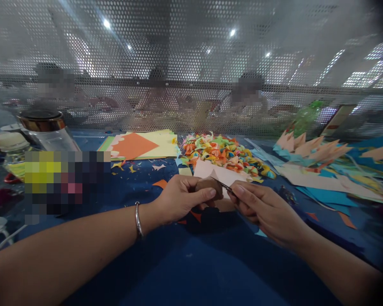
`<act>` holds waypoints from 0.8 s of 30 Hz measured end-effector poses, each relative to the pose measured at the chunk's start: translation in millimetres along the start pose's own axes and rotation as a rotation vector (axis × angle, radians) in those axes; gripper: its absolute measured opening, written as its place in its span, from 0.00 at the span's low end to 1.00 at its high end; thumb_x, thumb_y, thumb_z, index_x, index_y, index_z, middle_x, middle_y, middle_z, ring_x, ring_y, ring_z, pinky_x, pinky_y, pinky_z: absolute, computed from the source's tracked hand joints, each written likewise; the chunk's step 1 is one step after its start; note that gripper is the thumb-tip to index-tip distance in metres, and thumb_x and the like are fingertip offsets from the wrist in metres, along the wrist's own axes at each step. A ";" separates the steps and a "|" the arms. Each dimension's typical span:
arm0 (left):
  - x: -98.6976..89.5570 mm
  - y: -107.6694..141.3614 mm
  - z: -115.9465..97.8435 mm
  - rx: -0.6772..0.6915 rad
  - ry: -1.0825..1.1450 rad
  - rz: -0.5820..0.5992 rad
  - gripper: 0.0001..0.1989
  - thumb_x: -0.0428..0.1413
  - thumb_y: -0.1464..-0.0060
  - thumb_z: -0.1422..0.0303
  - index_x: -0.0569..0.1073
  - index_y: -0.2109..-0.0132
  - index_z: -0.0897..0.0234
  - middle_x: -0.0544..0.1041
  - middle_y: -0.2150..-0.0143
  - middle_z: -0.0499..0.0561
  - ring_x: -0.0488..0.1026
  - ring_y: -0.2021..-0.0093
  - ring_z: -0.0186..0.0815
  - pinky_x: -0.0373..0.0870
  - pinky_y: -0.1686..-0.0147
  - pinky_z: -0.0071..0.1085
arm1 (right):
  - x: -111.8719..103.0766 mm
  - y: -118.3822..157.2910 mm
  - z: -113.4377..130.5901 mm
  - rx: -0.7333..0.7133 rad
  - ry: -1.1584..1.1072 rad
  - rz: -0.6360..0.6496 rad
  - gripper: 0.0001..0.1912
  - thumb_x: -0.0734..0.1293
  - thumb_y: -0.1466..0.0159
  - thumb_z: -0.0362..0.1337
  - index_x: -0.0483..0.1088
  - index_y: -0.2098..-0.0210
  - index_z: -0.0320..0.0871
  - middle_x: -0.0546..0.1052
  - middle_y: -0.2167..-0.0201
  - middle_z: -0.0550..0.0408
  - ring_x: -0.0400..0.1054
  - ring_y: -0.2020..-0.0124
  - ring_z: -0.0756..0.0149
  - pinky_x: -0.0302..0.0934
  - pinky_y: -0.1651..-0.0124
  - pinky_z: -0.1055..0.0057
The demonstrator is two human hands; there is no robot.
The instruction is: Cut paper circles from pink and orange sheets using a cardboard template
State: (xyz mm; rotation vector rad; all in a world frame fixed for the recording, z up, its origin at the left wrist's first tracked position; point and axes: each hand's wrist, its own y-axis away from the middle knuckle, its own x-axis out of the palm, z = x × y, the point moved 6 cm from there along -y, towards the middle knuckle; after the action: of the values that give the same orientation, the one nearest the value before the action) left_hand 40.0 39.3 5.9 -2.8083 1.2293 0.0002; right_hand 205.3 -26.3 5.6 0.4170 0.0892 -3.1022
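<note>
My left hand (187,193), with a silver bangle at the wrist, pinches a brown piece of paper (207,185) between thumb and fingers. The paper looks folded, and its lower part is hidden by the thumb. My right hand (258,206) is closed round a pair of dark scissors (226,186). Their slim blades reach the upper right edge of the brown paper; the handles are mostly covered by my fingers. Just behind both hands lies a pale pink sheet (226,173). Small orange scraps (196,216) lie beneath my left hand.
A heap of colourful folded paper pieces (221,153) lies beyond my hands. Stacked coloured sheets (159,144) are at back left, near a glass jar (54,136). Spiky pink paper pieces (309,148) stand at right. Behind the blue table (185,272) rises a perforated metal screen (185,51).
</note>
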 end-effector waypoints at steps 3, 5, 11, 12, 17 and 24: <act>-0.4 -0.6 0.0 0.002 0.018 -0.005 0.17 0.66 0.44 0.55 0.82 0.63 0.67 0.82 0.66 0.52 0.70 0.72 0.26 0.69 0.68 0.27 | -1.2 -0.6 -1.4 -0.003 0.018 -0.011 0.36 0.66 0.38 0.74 0.63 0.74 0.47 0.47 0.82 0.69 0.37 0.81 0.75 0.32 0.82 0.73; 0.2 -1.2 -0.5 0.009 0.033 0.009 0.17 0.66 0.44 0.55 0.82 0.63 0.67 0.82 0.64 0.53 0.71 0.71 0.26 0.69 0.68 0.27 | -1.4 -0.8 -2.7 0.008 0.027 0.000 0.36 0.66 0.39 0.75 0.63 0.74 0.47 0.47 0.82 0.69 0.37 0.81 0.75 0.33 0.82 0.73; 0.4 -2.6 -1.3 0.021 0.044 0.039 0.15 0.65 0.43 0.56 0.79 0.64 0.67 0.82 0.63 0.53 0.70 0.71 0.25 0.68 0.70 0.26 | -4.0 -0.4 -3.0 0.017 0.028 0.003 0.35 0.66 0.38 0.74 0.65 0.74 0.47 0.48 0.82 0.69 0.37 0.81 0.74 0.35 0.82 0.73; 0.2 -2.6 -1.5 0.021 0.042 0.042 0.15 0.65 0.43 0.56 0.79 0.64 0.67 0.81 0.64 0.53 0.71 0.71 0.26 0.67 0.70 0.26 | -4.0 -0.3 -2.5 0.016 0.035 0.005 0.35 0.66 0.38 0.74 0.65 0.74 0.47 0.47 0.82 0.68 0.37 0.81 0.74 0.35 0.82 0.73; 0.8 -2.6 -1.2 -0.012 0.031 0.054 0.18 0.66 0.45 0.54 0.78 0.64 0.66 0.81 0.63 0.53 0.74 0.71 0.28 0.67 0.74 0.25 | -5.1 -0.4 -1.4 -0.002 0.067 -0.003 0.36 0.65 0.37 0.75 0.65 0.74 0.47 0.48 0.82 0.68 0.38 0.81 0.74 0.34 0.81 0.73; 3.9 -2.7 2.0 -0.057 0.101 0.082 0.17 0.67 0.46 0.55 0.77 0.63 0.66 0.80 0.65 0.51 0.79 0.68 0.31 0.73 0.71 0.27 | -4.9 -1.1 -1.3 -0.012 0.066 0.014 0.35 0.65 0.37 0.74 0.64 0.74 0.47 0.48 0.82 0.68 0.38 0.81 0.74 0.37 0.82 0.74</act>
State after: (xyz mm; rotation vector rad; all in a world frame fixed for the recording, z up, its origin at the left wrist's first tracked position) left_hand 44.7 38.4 4.0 -2.8354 1.3868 -0.1046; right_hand 210.3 -25.1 5.7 0.5172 0.1042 -3.0729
